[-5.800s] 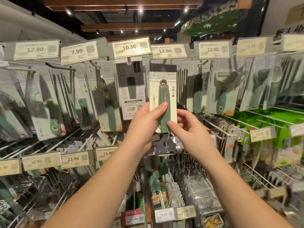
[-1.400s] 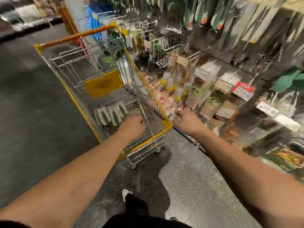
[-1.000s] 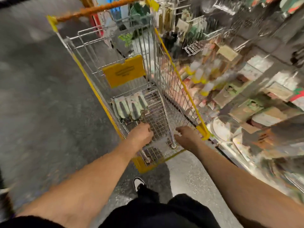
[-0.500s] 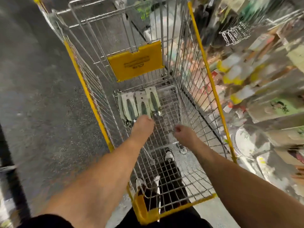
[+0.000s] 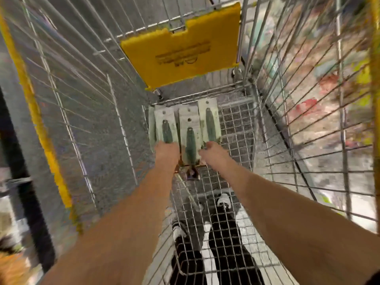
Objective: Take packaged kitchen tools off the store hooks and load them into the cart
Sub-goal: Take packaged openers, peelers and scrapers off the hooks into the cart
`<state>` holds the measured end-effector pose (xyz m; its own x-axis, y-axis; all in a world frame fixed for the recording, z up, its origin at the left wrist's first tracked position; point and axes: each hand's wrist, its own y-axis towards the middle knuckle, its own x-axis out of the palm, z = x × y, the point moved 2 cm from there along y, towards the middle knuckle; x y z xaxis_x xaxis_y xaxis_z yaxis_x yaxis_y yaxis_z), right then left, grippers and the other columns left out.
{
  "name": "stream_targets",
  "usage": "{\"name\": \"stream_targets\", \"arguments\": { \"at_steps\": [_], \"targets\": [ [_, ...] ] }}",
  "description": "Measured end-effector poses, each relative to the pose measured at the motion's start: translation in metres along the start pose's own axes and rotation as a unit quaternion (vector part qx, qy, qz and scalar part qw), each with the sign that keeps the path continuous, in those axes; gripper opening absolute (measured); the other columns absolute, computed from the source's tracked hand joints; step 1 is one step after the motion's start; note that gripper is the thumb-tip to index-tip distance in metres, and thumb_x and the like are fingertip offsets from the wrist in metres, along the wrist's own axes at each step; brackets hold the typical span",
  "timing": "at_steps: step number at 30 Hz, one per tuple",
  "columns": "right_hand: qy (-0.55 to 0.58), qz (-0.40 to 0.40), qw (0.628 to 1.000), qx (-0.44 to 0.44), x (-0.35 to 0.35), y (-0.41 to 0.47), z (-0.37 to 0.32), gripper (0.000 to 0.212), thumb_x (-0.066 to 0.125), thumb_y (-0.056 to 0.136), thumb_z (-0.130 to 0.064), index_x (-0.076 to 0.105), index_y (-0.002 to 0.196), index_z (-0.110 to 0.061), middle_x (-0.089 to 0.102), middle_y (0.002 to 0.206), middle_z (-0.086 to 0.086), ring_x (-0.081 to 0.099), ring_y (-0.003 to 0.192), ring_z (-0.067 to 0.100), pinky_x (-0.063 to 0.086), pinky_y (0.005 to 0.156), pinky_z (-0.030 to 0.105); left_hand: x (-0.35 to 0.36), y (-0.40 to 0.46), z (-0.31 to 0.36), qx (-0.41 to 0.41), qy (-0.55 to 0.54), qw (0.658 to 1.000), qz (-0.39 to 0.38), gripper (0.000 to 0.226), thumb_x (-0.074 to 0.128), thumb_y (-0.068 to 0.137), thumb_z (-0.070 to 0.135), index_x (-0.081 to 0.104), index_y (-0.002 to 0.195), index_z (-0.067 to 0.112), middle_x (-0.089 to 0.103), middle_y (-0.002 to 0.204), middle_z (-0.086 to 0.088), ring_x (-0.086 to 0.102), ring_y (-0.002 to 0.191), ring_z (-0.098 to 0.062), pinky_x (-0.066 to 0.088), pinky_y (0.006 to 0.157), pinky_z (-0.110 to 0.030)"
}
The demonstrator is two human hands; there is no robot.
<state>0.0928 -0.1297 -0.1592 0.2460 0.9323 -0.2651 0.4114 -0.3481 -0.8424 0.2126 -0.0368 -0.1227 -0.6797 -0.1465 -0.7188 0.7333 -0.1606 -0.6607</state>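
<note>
Deep inside the wire cart [image 5: 98,124], several packaged kitchen tools with green handles lie side by side on the mesh floor. One card [image 5: 165,128] sits left and another [image 5: 210,122] right. The middle packaged tool [image 5: 190,140] overlaps a further card, and its metal head points toward me. My left hand [image 5: 166,154] grips this package's left edge and covers the bottom of the left card. My right hand [image 5: 212,154] has curled fingers on its right edge. The fingertips of both hands are hidden and blurred.
A yellow plastic flap [image 5: 181,46] hangs on the cart's far wall above the packages. Yellow trim [image 5: 35,112] runs along the left rim. Store shelves with goods [image 5: 320,89] blur past on the right. My shoes [image 5: 223,202] show through the mesh.
I took a package off its hook, turned to the cart, and leaned in. Both hands have reached deeper, and the middle package now lies between them on the row.
</note>
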Motion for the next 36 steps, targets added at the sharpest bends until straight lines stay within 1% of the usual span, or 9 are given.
{"name": "stream_targets", "arguments": {
  "at_steps": [6,10,15,18,20,24,28,32,36],
  "targets": [
    [-0.007,0.049,0.999,0.016,0.03,0.039,-0.008,0.067,0.059,0.095,-0.041,0.036,0.149,-0.008,0.048,0.145,0.014,0.047,0.131,0.033,0.039,0.106,0.04,0.02,0.031,-0.017,-0.103,-0.191,0.972,0.091,0.045,0.05,0.101,0.022,0.046,0.134,-0.007,0.051,0.135,-0.026,0.052,0.123,-0.04,0.045,0.103,-0.048],
    [-0.001,0.089,0.995,0.043,0.042,0.042,-0.009,0.075,0.062,0.09,-0.05,0.033,0.15,-0.015,0.043,0.147,0.013,0.039,0.135,0.035,0.036,0.109,0.05,0.026,0.027,-0.017,-0.1,-0.191,0.969,0.119,0.057,0.064,0.093,0.033,0.044,0.134,-0.001,0.047,0.132,-0.017,0.053,0.116,-0.033,0.049,0.094,-0.048],
    [0.124,0.096,0.987,0.03,0.051,0.051,0.003,0.104,0.069,0.06,-0.07,0.042,0.146,-0.019,0.055,0.14,0.005,0.056,0.124,0.029,0.046,0.104,0.053,0.031,0.026,-0.021,-0.118,-0.256,0.954,0.103,0.064,0.077,0.086,0.023,0.038,0.134,0.008,0.048,0.114,-0.004,0.057,0.077,-0.013,0.043,0.049,-0.016],
    [0.21,0.037,0.976,0.031,0.048,0.042,0.001,0.084,0.075,0.076,-0.05,0.043,0.144,-0.012,0.061,0.127,-0.001,0.063,0.104,0.018,0.052,0.093,0.036,0.028,0.022,-0.017,-0.114,-0.168,0.974,0.1,0.066,0.076,0.085,0.032,0.042,0.135,0.006,0.053,0.127,-0.01,0.06,0.103,-0.024,0.056,0.081,-0.032],
    [0.224,0.014,0.974,0.011,0.044,0.049,0.004,0.069,0.071,0.091,-0.033,0.038,0.146,-0.008,0.056,0.118,-0.003,0.056,0.092,0.011,0.046,0.081,0.022,0.023,0.021,-0.012,-0.11,-0.086,0.985,0.103,0.076,0.074,0.083,0.039,0.039,0.141,0.005,0.044,0.14,-0.015,0.046,0.127,-0.032,0.042,0.104,-0.049],
    [0.25,-0.003,0.968,-0.033,0.036,0.056,-0.009,0.049,0.069,0.093,-0.026,0.05,0.135,-0.009,0.062,0.106,-0.004,0.063,0.088,0.009,0.039,0.059,0.012,0.018,0.027,-0.008,-0.062,-0.081,0.99,0.101,0.072,0.074,0.084,0.037,0.042,0.137,0.003,0.044,0.136,-0.014,0.046,0.123,-0.03,0.043,0.102,-0.046],
    [0.291,-0.029,0.956,-0.028,0.038,0.052,-0.009,0.056,0.071,0.091,-0.025,0.047,0.139,-0.01,0.062,0.13,0.002,0.06,0.102,0.015,0.047,0.086,0.025,0.02,0.026,-0.008,-0.025,-0.061,0.992,0.111,0.06,0.073,0.087,0.027,0.043,0.133,0.003,0.045,0.133,-0.013,0.041,0.101,-0.019,0.046,0.098,-0.043],
    [0.312,-0.063,0.948,-0.017,0.039,0.043,-0.004,0.08,0.071,0.089,-0.036,0.029,0.153,-0.012,0.051,0.138,0.001,0.049,0.127,0.021,0.039,0.105,0.038,0.025,0.02,-0.014,-0.009,-0.091,0.989,0.118,0.061,0.073,0.086,0.024,0.042,0.135,0.007,0.049,0.13,-0.01,0.056,0.11,-0.026,0.052,0.095,-0.044],
    [0.325,-0.089,0.941,-0.022,0.058,0.081,0.032,0.116,0.084,0.048,-0.067,0.038,0.148,-0.029,0.055,0.143,-0.002,0.051,0.131,0.025,0.039,0.108,0.057,0.03,0.014,-0.019,-0.049,-0.196,0.978,0.044,0.037,0.065,0.095,0.019,0.036,0.119,0.02,0.042,0.078,0.009,0.063,0.075,-0.019,0.058,0.076,-0.04]
  ]
}}
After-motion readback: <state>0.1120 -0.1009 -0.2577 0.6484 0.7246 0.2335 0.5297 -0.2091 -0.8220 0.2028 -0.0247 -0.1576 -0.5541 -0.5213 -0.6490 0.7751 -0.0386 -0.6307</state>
